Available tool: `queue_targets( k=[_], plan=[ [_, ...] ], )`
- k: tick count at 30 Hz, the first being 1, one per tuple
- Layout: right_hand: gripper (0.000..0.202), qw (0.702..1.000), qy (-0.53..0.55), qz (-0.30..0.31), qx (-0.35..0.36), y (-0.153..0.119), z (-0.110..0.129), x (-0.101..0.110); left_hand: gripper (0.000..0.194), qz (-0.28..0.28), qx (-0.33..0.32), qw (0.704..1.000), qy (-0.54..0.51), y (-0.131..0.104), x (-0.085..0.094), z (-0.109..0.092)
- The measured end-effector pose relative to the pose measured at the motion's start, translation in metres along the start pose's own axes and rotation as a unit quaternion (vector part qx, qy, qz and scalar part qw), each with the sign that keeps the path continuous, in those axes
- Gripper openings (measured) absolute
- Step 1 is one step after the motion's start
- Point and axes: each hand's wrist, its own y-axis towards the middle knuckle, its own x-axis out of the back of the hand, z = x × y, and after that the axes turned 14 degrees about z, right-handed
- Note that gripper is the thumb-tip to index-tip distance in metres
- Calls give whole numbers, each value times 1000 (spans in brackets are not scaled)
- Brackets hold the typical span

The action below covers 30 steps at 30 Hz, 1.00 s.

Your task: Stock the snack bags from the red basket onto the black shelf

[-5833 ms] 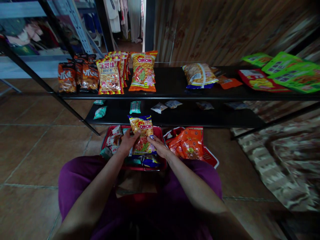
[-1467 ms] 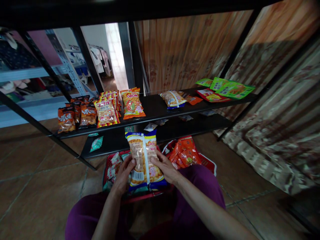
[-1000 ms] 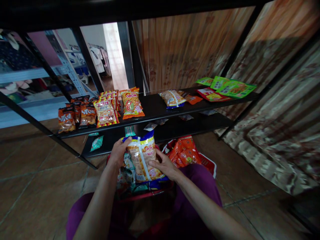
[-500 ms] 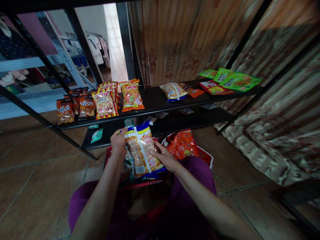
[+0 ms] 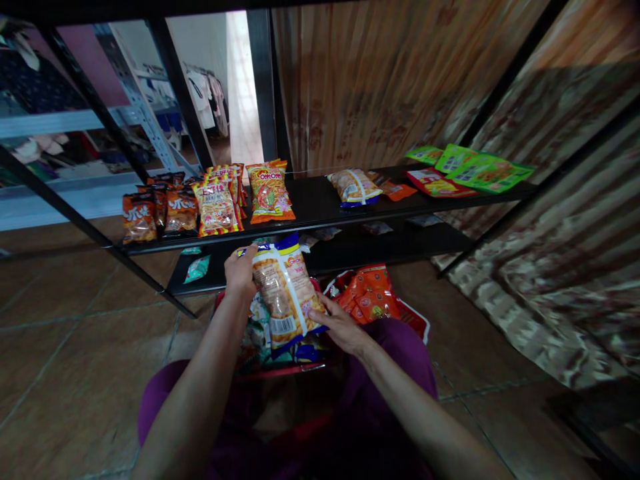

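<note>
Between my two hands is a snack bag point(image 5: 286, 290) with blue and yellow ends, its white back seam and barcode turned up. My left hand point(image 5: 241, 270) pinches its upper left corner. My right hand point(image 5: 340, 325) grips the lower right edge, thumb on top. The bag is tilted above a red basket point(image 5: 300, 369) between my knees, which holds more packets, some green point(image 5: 257, 327) and some blue. Touching the basket's far right side, or close to it, lies an orange packet point(image 5: 369, 293) in a red and white bag.
On the black shelf point(image 5: 310, 207) ahead stand orange-black snack bags point(image 5: 140, 219), red-yellow bags point(image 5: 217, 207) and an orange shrimp-pictured bag point(image 5: 270, 192). A blue-ended bag point(image 5: 354, 187) and green packets point(image 5: 483, 170) lie further right. Small packets point(image 5: 198, 269) rest on the lower shelf.
The snack bag has tipped and come slightly up from the basket, showing more blue packets beneath. Both hands keep their hold. The view has shifted a little.
</note>
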Motion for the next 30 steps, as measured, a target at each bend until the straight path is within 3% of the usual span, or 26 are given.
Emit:
queue_targets(
  k=[5, 11, 14, 20, 24, 30],
  plan=[
    [47, 997, 66, -24, 9, -2, 2, 4, 44, 141, 44, 989, 14, -6, 9, 1],
    [46, 994, 68, -76, 36, 0, 8, 4, 54, 234, 147, 960, 38, -42, 34, 30],
    [46, 991, 66, -109, 40, 3, 12, -2, 57, 227, 169, 958, 35, -63, 40, 49],
    [57, 990, 62, -116, 57, 5, 16, -13, 53, 242, 121, 962, -30, -79, 40, 78],
    [62, 992, 73, -82, 57, 2, 18, -14, 51, 213, 117, 969, -45, -78, 42, 81],
    [56, 991, 98, -79, 54, -3, 16, -9, 52, 184, 137, 971, -71, -82, 43, 81]
  ],
)
